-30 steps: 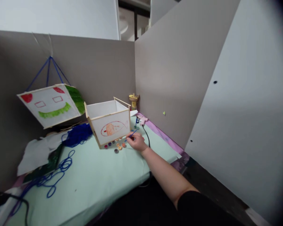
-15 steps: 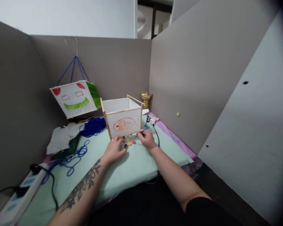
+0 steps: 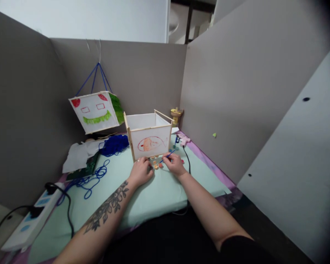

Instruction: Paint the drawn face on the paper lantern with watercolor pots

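Observation:
A white paper box with a wooden stick frame (image 3: 151,141) stands on the pale green table cover, its front bearing a red-outlined fish partly coloured orange. My right hand (image 3: 174,164) pinches a thin blue brush (image 3: 171,153) just in front of the box's right side. Close to the box's lower left corner is my left hand (image 3: 141,171), its fingers curled down at the small paint pots; what they hold, if anything, is hidden. Several small orange and yellowish paint pots (image 3: 156,167) sit between the two hands.
A painted lantern (image 3: 96,112) hangs by blue cords at the back left. Below it lie blue cord (image 3: 114,145) and white sheets (image 3: 78,156). A power strip (image 3: 34,220) is at the left edge. A pink glue gun (image 3: 183,139) and yellow object (image 3: 176,115) stand behind, right.
The view has shifted, so most things appear further right. My left hand has closed in over the dark pot that showed beside it. My right hand still grips the brush.

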{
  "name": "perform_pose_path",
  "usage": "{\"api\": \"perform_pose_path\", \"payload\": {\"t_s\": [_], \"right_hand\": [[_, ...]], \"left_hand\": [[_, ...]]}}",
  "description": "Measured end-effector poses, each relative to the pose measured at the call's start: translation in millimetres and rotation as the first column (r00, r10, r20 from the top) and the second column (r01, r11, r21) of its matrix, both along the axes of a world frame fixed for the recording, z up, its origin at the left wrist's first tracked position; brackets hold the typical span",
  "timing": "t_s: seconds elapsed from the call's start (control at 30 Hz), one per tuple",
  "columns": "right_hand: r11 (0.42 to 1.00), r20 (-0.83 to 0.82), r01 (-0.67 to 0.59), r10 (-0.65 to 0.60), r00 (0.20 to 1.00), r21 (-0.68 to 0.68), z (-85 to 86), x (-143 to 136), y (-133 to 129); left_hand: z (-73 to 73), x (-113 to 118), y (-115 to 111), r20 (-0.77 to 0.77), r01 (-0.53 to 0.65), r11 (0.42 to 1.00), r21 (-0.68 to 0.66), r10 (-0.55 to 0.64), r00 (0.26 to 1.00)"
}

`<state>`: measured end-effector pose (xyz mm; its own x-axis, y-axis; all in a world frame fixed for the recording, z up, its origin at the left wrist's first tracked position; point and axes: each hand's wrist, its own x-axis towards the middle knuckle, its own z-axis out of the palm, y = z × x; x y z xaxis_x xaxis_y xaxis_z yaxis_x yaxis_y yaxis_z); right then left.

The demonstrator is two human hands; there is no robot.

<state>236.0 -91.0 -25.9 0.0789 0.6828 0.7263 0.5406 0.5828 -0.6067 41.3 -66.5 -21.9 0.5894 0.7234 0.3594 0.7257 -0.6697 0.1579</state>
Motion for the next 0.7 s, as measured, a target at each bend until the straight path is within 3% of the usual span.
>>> {"api": "perform_pose_path", "payload": {"t_s": [0.43,0.7], "right_hand": [[0.996,0.109,-0.001,-0.008,0.994,0.088,-0.7,-4.0,-4.5],[0.992,0.188,-0.021,-0.002,0.982,0.120,-3.3,-4.1,-2.9]], "left_hand": [[2.7,-0.8,-1.3,-0.091,0.080,0.966,0.247,-0.059,0.994],[-0.8,-0.6,-0.6,-0.081,0.112,0.948,0.297,-0.092,0.993]]}}
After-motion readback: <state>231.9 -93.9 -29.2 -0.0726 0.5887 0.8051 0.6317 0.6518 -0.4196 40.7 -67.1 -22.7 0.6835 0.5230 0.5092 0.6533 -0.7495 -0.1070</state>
